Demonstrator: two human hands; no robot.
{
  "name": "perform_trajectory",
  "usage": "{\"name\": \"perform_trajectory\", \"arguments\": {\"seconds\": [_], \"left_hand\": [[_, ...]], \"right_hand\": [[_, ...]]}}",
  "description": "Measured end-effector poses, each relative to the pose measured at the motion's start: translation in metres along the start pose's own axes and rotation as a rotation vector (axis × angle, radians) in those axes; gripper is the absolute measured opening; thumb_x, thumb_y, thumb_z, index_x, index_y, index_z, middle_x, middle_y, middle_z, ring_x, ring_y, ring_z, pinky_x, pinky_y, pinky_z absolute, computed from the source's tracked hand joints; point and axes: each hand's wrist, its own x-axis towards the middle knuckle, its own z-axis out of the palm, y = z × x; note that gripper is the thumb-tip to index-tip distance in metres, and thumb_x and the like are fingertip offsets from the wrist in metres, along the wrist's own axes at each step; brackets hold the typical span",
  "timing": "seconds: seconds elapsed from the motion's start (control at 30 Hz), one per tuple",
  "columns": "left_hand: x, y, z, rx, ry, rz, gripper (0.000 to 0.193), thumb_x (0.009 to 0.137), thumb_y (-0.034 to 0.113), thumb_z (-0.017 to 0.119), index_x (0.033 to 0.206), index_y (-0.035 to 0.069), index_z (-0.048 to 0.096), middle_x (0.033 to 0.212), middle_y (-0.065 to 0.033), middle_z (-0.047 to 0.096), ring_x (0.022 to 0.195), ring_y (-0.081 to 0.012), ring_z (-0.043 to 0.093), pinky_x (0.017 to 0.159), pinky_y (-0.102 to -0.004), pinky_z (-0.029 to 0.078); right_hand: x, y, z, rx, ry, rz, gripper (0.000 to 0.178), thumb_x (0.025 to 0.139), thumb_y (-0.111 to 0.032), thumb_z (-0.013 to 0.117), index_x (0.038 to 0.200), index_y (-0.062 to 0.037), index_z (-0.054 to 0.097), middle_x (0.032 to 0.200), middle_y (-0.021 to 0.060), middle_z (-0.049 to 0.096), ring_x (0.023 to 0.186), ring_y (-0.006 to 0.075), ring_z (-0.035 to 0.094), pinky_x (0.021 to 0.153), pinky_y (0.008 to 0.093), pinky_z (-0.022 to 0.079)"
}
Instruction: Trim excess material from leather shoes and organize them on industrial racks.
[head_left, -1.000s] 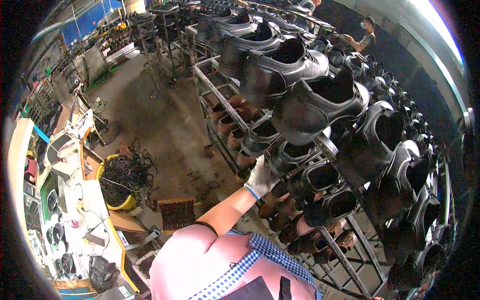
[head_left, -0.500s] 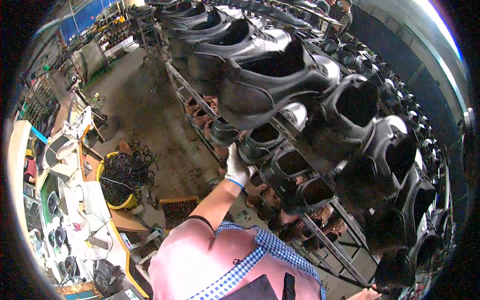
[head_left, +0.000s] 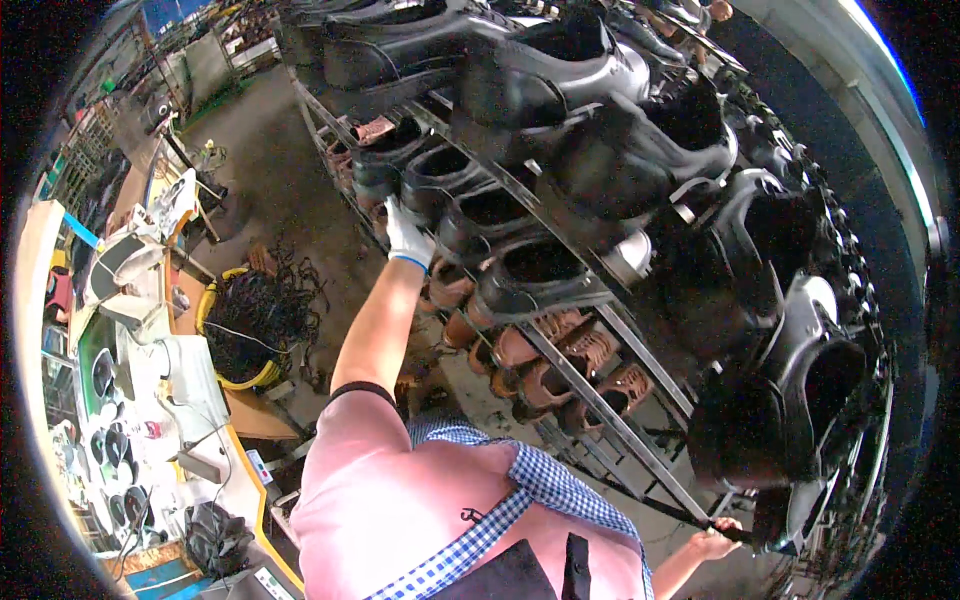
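Observation:
A tall metal shoe rack (head_left: 612, 420) fills the middle and right of the view, its tiers loaded with black leather shoes (head_left: 640, 165). My left hand (head_left: 407, 242), in a white glove with a blue cuff, is closed at the rack's near edge beside the lower-tier black shoes (head_left: 540, 278); its fingertips are partly hidden. Bare, my right hand (head_left: 715, 541) grips the dark end of a rack rail at the lower right. Brown laced shoes (head_left: 550, 380) stand on a tier further down, below the rail.
To the left, a yellow-rimmed basket (head_left: 262, 378) holds a tangle of dark strips. Beyond it runs a cluttered white workbench (head_left: 195, 375) with a machine and shoe parts. Brown floor (head_left: 270, 150) stretches between bench and rack. Part of another person shows at the top right.
The loaded rack has shifted forward and left across the floor, with both my hands moving along with it. My right hand now shows more fully.

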Motion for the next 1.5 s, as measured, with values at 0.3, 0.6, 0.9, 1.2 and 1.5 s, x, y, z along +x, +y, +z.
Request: {"name": "perform_trajectory", "arguments": {"seconds": [0.3,0.6,0.9,1.2,1.5], "left_hand": [[0.133,0.101,-0.035,0.086,0.075,0.175,0.053,0.086,0.055,0.043,0.118,0.015,0.054,0.119,-0.0052,0.055,0.105,-0.0292,0.052,0.09,-0.0468,0.042],[0.148,0.163,-0.074,0.0,0.199,0.072,0.049,0.091,0.048,0.039,0.119,0.009,0.047,0.119,-0.0074,0.053,0.104,-0.0248,0.053,0.085,-0.0394,0.046],[-0.026,0.173,-0.021,0.34,0.077,0.638,0.029,0.091,0.024,0.052,0.114,0.006,0.048,0.091,-0.007,0.059,0.081,-0.0166,0.058,0.076,-0.0326,0.051],[-0.018,0.091,0.049,1.242,-0.471,0.946,0.071,0.071,0.013,0.073,0.131,0.001,0.035,0.128,-0.0185,0.047,0.115,-0.0328,0.05,0.095,-0.036,0.042],[0.11,0.105,0.064,0.921,0.033,0.613,0.01,0.079,0.006,0.065,0.086,0.008,0.058,0.07,0.0028,0.057,0.06,-0.0063,0.053,0.054,-0.0211,0.043]], "right_hand": [[-0.139,0.041,0.125,-0.289,-0.146,-0.148,0.03,0.091,-0.031,0.036,0.074,-0.0087,0.045,0.062,0.0038,0.043,0.056,0.0159,0.041,0.056,0.0289,0.037],[-0.228,0.092,0.216,0.018,-0.831,0.074,0.029,0.094,-0.034,0.034,0.086,-0.0093,0.047,0.074,0.003,0.047,0.065,0.0135,0.044,0.064,0.027,0.037],[-0.357,0.104,0.355,-0.104,-1.067,0.471,0.037,0.088,-0.041,0.041,0.093,-0.0053,0.053,0.081,0.005,0.053,0.074,0.0164,0.051,0.071,0.0297,0.043],[-0.427,0.141,0.492,-0.095,-1.663,0.411,0.05,0.095,-0.044,0.033,0.114,-0.0039,0.056,0.101,0.0057,0.061,0.073,0.0096,0.055,0.06,0.0223,0.042],[-0.477,0.19,0.699,0.101,-1.561,-0.191,0.062,0.072,-0.021,0.077,0.119,-0.001,0.043,0.085,0.0024,0.046,0.073,0.0101,0.044,0.068,0.0211,0.04]]}}
